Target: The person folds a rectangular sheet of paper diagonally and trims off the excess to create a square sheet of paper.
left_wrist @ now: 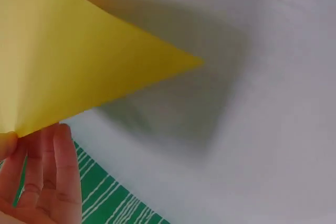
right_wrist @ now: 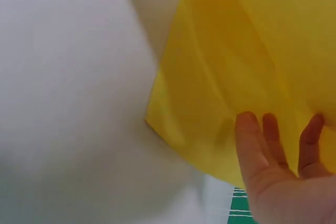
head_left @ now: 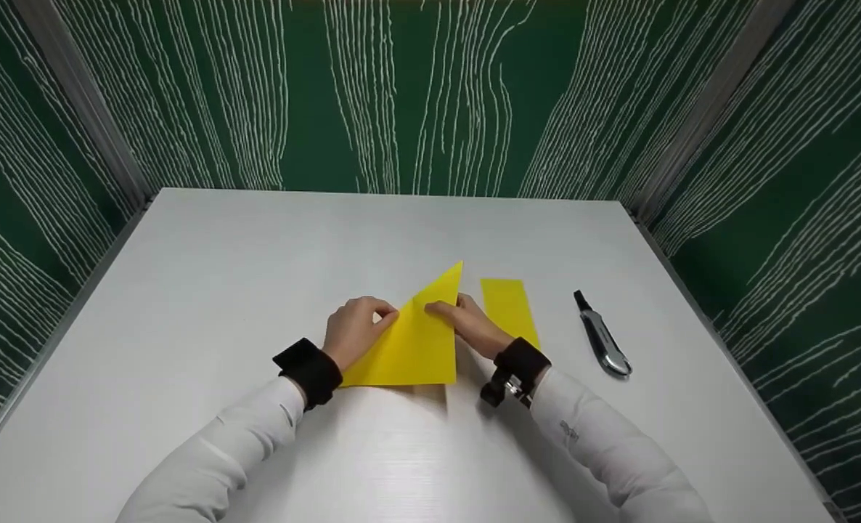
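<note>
A yellow sheet of paper (head_left: 416,349) is held up off the table, folded on a slant to a point at its upper right. My left hand (head_left: 356,330) pinches its slanted edge between thumb and fingers; in the left wrist view the thumb of that hand (left_wrist: 42,177) presses on the sheet while the fingers lie behind it. At the sheet's right side my right hand (head_left: 474,327) grips it, with the thumb across the front. The right wrist view has this hand (right_wrist: 289,182) against the curved paper (right_wrist: 210,129), some fingers partly hidden.
A yellow paper strip (head_left: 507,305) lies flat just beyond the right hand, partly covered by it. Farther right rests a grey and black utility knife (head_left: 603,338). The white table (head_left: 220,269) is bordered by green walls (head_left: 459,94) with white streaks.
</note>
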### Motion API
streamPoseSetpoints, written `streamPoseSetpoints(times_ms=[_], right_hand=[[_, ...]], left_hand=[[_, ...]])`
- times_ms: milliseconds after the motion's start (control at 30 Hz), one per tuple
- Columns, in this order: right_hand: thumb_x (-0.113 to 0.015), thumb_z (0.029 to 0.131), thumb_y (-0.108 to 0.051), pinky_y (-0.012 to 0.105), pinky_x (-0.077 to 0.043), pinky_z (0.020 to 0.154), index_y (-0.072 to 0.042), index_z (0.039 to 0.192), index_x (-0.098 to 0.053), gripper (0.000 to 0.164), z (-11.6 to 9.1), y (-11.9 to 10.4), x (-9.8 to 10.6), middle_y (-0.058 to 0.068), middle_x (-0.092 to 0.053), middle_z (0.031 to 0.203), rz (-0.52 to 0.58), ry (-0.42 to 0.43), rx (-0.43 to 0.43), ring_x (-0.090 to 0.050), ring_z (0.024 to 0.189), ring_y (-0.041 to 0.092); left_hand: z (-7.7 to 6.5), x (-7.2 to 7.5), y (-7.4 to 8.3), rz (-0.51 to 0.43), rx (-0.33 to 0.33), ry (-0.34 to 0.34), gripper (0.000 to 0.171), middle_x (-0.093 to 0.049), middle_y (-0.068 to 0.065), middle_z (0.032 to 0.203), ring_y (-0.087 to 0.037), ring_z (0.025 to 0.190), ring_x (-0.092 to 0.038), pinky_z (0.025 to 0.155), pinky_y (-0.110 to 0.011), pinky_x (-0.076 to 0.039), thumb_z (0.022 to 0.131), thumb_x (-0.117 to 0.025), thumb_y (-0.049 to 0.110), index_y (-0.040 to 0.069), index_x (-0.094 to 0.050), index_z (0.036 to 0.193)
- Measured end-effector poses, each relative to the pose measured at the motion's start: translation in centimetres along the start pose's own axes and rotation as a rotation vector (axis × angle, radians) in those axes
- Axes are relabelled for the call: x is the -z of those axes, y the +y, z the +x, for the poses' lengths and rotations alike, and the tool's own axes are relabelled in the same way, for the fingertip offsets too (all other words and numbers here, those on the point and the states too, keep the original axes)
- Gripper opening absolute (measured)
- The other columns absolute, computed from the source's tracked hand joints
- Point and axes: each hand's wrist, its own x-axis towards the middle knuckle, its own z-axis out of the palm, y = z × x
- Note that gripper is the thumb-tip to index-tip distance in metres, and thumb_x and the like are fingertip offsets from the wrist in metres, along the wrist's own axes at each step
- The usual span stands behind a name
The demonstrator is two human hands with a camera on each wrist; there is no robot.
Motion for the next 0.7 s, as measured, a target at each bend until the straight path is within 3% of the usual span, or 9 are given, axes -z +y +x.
streamPoseSetpoints(times_ms=[200, 467, 700], right_hand=[[-0.05, 0.103, -0.018, 0.024, -0.057, 0.093, -0.005, 0.129, -0.053, 0.029, -0.1, -0.1, 0.6, -0.002, -0.072, 0.109, 0.122, -0.114, 0.017, -0.07, 0.102, 0.01], [-0.046, 0.102, -0.02, 0.024, -0.058, 0.092, -0.012, 0.124, -0.048, 0.024, -0.6, -0.4, 0.9, -0.005, -0.069, 0.11, 0.178, -0.191, 0.021, -0.069, 0.102, 0.008], [-0.044, 0.101, -0.015, 0.021, -0.057, 0.088, -0.012, 0.116, -0.052, 0.017, -0.6, -0.2, 1.3, -0.008, -0.071, 0.105, 0.171, -0.208, 0.031, -0.07, 0.098, 0.005]], left_hand=[[-0.6, 0.3, 0.1, 0.007, -0.066, 0.081, 0.02, -0.076, 0.003, 0.103, -0.015, 0.081, -0.068, 0.073, -0.031, -0.055, 0.097, -0.07, 0.036, 0.022, -0.08, 0.109], [-1.4, 0.3, 0.1, -0.007, -0.196, 0.19, 0.019, -0.074, 0.003, 0.102, -0.013, 0.085, -0.071, 0.069, -0.027, -0.055, 0.096, -0.071, 0.035, 0.02, -0.076, 0.107], [-1.9, 0.1, -0.1, 0.008, -0.238, 0.2, 0.018, -0.073, 0.002, 0.099, -0.012, 0.082, -0.069, 0.07, -0.025, -0.055, 0.096, -0.071, 0.034, 0.019, -0.073, 0.106]])
